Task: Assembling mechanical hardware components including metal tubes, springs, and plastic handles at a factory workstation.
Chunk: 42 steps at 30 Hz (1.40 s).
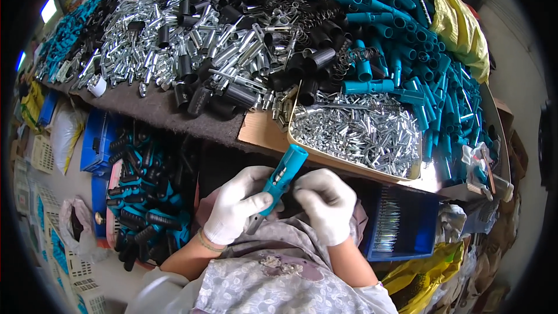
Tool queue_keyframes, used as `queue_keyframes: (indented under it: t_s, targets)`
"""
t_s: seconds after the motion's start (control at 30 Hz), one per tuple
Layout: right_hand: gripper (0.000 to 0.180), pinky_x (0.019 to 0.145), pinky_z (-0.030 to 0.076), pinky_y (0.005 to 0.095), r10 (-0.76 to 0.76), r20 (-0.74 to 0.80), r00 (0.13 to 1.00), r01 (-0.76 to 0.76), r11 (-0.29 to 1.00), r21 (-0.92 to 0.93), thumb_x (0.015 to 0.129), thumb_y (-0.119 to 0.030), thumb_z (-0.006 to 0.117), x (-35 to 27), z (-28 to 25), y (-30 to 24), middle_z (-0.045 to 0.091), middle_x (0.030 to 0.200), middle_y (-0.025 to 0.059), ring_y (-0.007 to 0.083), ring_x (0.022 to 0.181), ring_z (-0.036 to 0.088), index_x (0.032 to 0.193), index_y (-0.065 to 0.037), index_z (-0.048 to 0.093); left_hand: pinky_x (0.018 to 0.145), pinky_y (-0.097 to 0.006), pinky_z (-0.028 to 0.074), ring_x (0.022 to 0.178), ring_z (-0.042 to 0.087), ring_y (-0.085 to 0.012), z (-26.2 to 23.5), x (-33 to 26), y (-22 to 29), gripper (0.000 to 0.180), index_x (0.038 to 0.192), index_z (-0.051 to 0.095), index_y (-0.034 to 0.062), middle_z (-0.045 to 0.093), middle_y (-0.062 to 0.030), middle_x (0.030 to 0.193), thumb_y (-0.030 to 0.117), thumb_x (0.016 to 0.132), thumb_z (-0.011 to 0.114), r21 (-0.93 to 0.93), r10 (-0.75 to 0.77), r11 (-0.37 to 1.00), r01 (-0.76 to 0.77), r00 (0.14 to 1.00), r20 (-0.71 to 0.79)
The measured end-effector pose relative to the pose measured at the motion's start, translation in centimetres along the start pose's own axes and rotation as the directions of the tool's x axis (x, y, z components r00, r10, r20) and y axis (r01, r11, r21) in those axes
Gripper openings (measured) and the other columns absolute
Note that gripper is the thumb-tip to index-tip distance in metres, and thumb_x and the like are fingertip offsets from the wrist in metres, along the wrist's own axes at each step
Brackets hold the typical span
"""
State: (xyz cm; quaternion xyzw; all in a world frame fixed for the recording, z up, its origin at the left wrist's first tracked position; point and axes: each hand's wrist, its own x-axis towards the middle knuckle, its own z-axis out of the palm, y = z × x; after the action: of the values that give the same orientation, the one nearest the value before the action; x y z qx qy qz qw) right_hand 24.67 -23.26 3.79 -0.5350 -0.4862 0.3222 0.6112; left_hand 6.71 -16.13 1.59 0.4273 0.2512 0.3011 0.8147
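In the head view, the white-gloved left hand [238,204] grasps a teal tubular housing [275,186] on the wearer's side of the cream tray [325,156], just beyond whose left front corner its open end points. The gloved right hand [327,203], nearer the wearer than the tray, has its fingers curled together beside the housing; whether they pinch a part, I cannot tell. A silvery piece [281,172] shows in the housing's side slot. It could slip out if the housing tips, and bulky glove fingertips could knock it askew.
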Motion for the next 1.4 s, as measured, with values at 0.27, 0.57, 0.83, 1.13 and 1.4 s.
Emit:
queue_keyframes:
  t_s: [0.27,0.57,0.83,1.13,1.4]
  targets:
    - [0.011,0.062,0.053,0.0253,-0.018,0.004,1.000,0.018,0.997,0.074,0.081,0.004,0.072,-0.8,2.2,2.5,0.064,0.089,0.0082,0.0132,0.072,0.063,0.090,0.001,0.066,0.083,-0.030,0.055,0.094,0.066,-0.0183,0.3,-0.7,-0.5,0.044,0.134,0.047,-0.0073,0.064,-0.0139,0.113,0.002,0.093,0.059,-0.050,0.006,0.999,-0.010,0.998,-0.070]
    - [0.040,0.058,0.046,0.0198,0.340,0.253,0.906,-0.415,0.836,0.360,0.085,-0.010,0.076,0.1,1.0,2.2,0.065,0.093,0.0042,0.0079,0.070,0.061,0.118,-0.001,0.054,0.077,-0.027,0.053,0.084,0.065,-0.0145,-0.3,-1.3,-0.1,0.042,0.132,0.052,-0.0078,0.067,-0.0118,0.101,0.003,0.092,0.062,0.087,0.018,0.996,-0.016,0.999,-0.028]
    - [0.031,0.065,0.049,0.0212,0.268,0.429,0.863,-0.339,0.936,0.096,0.087,-0.014,0.075,4.4,2.8,0.0,0.063,0.082,0.0023,0.0063,0.072,0.058,0.109,-0.002,0.056,0.067,-0.031,0.054,0.079,0.065,-0.0212,-1.4,-1.7,0.5,0.057,0.138,0.044,-0.0098,0.063,-0.0143,0.104,0.020,0.094,0.066,-0.217,0.055,0.975,-0.053,0.998,0.004]
    - [0.025,0.049,0.051,0.0238,0.284,0.660,0.696,-0.444,0.892,0.085,0.090,-0.005,0.065,6.8,9.2,-1.0,0.061,0.082,0.0040,0.0109,0.056,0.062,0.109,-0.002,0.049,0.063,-0.032,0.057,0.076,0.066,-0.0242,-3.9,-4.3,1.1,0.073,0.135,0.043,-0.0089,0.064,-0.0149,0.096,0.036,0.087,0.075,-0.182,0.218,0.948,-0.262,0.948,-0.232]
    - [0.029,0.071,0.053,0.0409,-0.104,0.661,0.743,0.384,0.875,-0.295,0.091,-0.033,0.069,11.0,9.8,-0.1,0.066,0.086,0.0175,0.0346,0.080,0.066,0.093,-0.004,0.068,0.067,-0.031,0.052,0.086,0.062,-0.0206,-6.0,-4.9,0.4,0.064,0.142,0.040,-0.0034,0.062,-0.0152,0.111,0.033,0.096,0.064,-0.498,0.182,0.835,-0.235,0.971,-0.154]
